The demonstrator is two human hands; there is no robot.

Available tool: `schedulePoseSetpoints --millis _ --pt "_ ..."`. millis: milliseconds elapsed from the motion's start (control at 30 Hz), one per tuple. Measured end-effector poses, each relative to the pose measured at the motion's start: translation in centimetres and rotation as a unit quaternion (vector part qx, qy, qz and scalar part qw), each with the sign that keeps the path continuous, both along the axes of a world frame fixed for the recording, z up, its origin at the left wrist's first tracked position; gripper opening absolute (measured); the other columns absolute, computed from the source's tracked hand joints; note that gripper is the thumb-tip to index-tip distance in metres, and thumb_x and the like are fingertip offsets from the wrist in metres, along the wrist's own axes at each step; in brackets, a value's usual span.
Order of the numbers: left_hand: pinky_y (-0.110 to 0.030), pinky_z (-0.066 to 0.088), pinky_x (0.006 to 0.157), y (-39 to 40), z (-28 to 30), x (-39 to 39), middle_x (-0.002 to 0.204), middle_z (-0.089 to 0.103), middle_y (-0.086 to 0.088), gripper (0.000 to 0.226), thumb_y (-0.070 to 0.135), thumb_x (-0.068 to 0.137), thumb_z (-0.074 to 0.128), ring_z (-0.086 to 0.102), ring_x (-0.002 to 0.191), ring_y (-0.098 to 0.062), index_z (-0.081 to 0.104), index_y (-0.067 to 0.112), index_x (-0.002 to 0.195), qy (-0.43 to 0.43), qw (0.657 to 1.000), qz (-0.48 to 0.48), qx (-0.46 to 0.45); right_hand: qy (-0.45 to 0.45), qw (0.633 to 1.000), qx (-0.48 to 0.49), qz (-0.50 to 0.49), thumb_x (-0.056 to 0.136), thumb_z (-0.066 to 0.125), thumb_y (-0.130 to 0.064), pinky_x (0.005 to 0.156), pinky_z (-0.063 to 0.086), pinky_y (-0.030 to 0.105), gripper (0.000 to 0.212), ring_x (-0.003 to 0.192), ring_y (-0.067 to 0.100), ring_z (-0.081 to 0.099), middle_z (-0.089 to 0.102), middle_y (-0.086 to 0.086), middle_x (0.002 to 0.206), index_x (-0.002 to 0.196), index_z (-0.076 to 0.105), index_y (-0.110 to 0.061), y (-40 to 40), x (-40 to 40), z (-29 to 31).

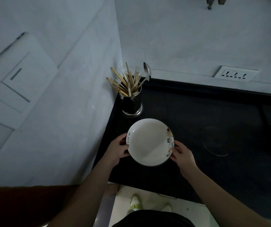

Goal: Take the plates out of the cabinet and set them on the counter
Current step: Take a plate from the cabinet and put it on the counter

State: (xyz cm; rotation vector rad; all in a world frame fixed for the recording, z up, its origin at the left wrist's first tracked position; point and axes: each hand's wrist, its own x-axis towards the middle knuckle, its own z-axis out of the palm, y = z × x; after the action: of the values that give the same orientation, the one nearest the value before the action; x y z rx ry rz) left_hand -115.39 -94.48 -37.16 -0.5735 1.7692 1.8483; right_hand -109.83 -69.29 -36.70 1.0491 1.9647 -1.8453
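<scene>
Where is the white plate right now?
In the head view the white plate is held over the dark counter near its left corner, between left hand and right hand, just in front of the chopstick holder.

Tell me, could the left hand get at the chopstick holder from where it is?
Probably yes: nothing stands between the left hand and the chopstick holder, but it grips the plate and must let go first.

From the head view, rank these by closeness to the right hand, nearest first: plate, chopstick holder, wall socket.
Measured from the right hand:
1. Plate: held by its right rim, over the dark counter's left end.
2. Chopstick holder: back in the counter's left corner, beyond the plate.
3. Wall socket: on the back wall, above the counter, to the right.
</scene>
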Motion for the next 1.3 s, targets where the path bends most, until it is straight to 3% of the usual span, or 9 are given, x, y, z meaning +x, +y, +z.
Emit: schedulePoseSetpoints --millis 167,333,700,833,900,967,1033,1200,1300 --pt "-0.039 0.061 0.075 0.2 -0.3 -0.2 0.131 0.056 -0.006 0.057 -0.008 0.09 0.058 0.063 0.107 -0.022 0.052 0.023 0.138 -0.008 1.0 -0.017 -0.006 -0.012 1.0 -0.001 -0.004 0.094 0.058 -0.01 0.093 0.054 0.046 0.043 0.108 0.023 0.062 0.06 0.008 0.125 0.135 0.052 -0.021 0.4 -0.1 -0.2" --pt "-0.047 0.059 0.084 0.5 -0.6 -0.3 0.134 0.055 -0.007 0.056 -0.007 0.09 0.058 0.062 0.111 -0.025 0.053 0.024 0.137 -0.003 1.0 -0.02 -0.016 -0.016 1.0 -0.01 0.0 0.094 0.058 -0.01 0.092 0.055 0.045 0.043 0.107 0.022 0.062 0.06 0.006 0.124 0.135 0.052 -0.022 0.7 -0.1 -0.1" --pt "-0.036 0.061 0.075 1.0 -1.4 -0.5 0.132 0.053 -0.004 0.056 -0.006 0.091 0.059 0.062 0.11 -0.023 0.053 0.025 0.137 0.007 0.999 -0.01 -0.036 -0.004 1.0 -0.025 0.01 0.092 0.061 -0.012 0.089 0.057 0.041 0.039 0.103 0.018 0.065 0.064 0.0 0.115 0.129 0.058 -0.025 1.1 -0.3 0.5" --pt "-0.028 0.06 0.064 1.1 -1.8 -0.4 0.128 0.053 -0.003 0.054 -0.005 0.09 0.061 0.063 0.101 -0.016 0.053 0.022 0.137 0.019 0.999 -0.005 -0.042 -0.008 0.999 -0.03 0.017 0.092 0.061 -0.013 0.092 0.055 0.044 0.04 0.105 0.02 0.064 0.064 0.004 0.118 0.132 0.056 -0.021 1.3 -0.3 0.6" --pt "-0.03 0.06 0.069 1.2 -1.9 -0.3 0.128 0.056 -0.007 0.055 -0.003 0.09 0.062 0.063 0.1 -0.016 0.05 0.018 0.139 0.03 0.996 -0.001 -0.08 -0.023 0.999 -0.038 0.029 0.092 0.062 -0.015 0.093 0.055 0.043 0.042 0.105 0.021 0.064 0.064 0.006 0.118 0.133 0.053 -0.019 1.4 -0.3 1.1" --pt "-0.037 0.056 0.087 1.5 -1.9 -0.2 0.128 0.059 -0.008 0.055 0.001 0.09 0.063 0.061 0.108 -0.02 0.048 0.018 0.141 0.054 0.986 -0.01 -0.159 -0.042 0.997 -0.043 0.05 0.092 0.062 -0.016 0.096 0.053 0.043 0.045 0.107 0.023 0.063 0.064 0.008 0.119 0.135 0.051 -0.018 1.4 -0.3 1.9" --pt "-0.035 0.049 0.095 1.9 -1.5 0.1 0.127 0.062 -0.004 0.053 0.01 0.091 0.065 0.059 0.114 -0.019 0.048 0.02 0.14 0.087 0.966 -0.026 -0.241 -0.053 0.996 -0.032 0.068 0.094 0.06 -0.017 0.1 0.05 0.045 0.048 0.112 0.026 0.061 0.062 0.011 0.123 0.139 0.045 -0.017 1.7 0.1 2.9" --pt "-0.028 0.045 0.088 2.3 0.3 2.5 0.128 0.06 0.0 0.046 0.023 0.095 0.06 0.056 0.111 -0.012 0.048 0.022 0.139 0.167 0.924 -0.089 -0.331 -0.063 0.989 -0.016 0.136 0.095 0.053 -0.003 0.102 0.048 0.046 0.049 0.119 0.028 0.058 0.056 0.015 0.132 0.142 0.041 -0.014 4.3 2.1 5.3" --pt "-0.026 0.041 0.088 2.5 1.4 4.9 0.133 0.055 0.004 0.045 0.028 0.096 0.057 0.049 0.111 -0.006 0.046 0.027 0.139 0.188 0.895 -0.16 -0.371 -0.043 0.988 -0.027 0.145 0.098 0.052 -0.015 0.101 0.049 0.044 0.039 0.111 0.022 0.062 0.062 0.009 0.124 0.137 0.049 -0.017 6.4 4.3 6.0"
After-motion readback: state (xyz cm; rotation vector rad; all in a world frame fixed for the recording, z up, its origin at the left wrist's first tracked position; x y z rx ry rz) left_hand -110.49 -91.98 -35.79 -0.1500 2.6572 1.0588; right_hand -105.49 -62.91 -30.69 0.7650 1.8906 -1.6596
